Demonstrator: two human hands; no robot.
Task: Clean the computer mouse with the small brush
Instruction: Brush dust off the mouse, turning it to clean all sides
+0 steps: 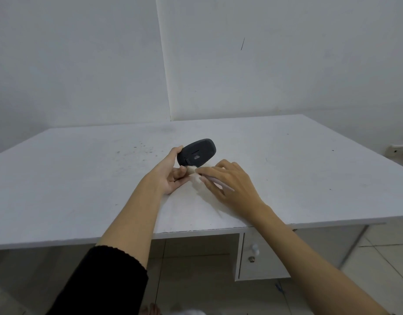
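Note:
A black computer mouse (197, 152) is tipped up on its side above the middle of the white table (82, 178), its underside facing me. My left hand (171, 173) grips it at its near left end. My right hand (232, 183) holds a small brush (196, 175) with a pale pink handle and soft whitish bristles. The bristles touch the mouse's lower near edge, partly blurred. Fingers hide most of the handle.
The table stands in a corner of white walls. A drawer unit with a knob (255, 247) hangs under its near right side. A wall socket (395, 150) sits low at far right. Tiled floor lies below.

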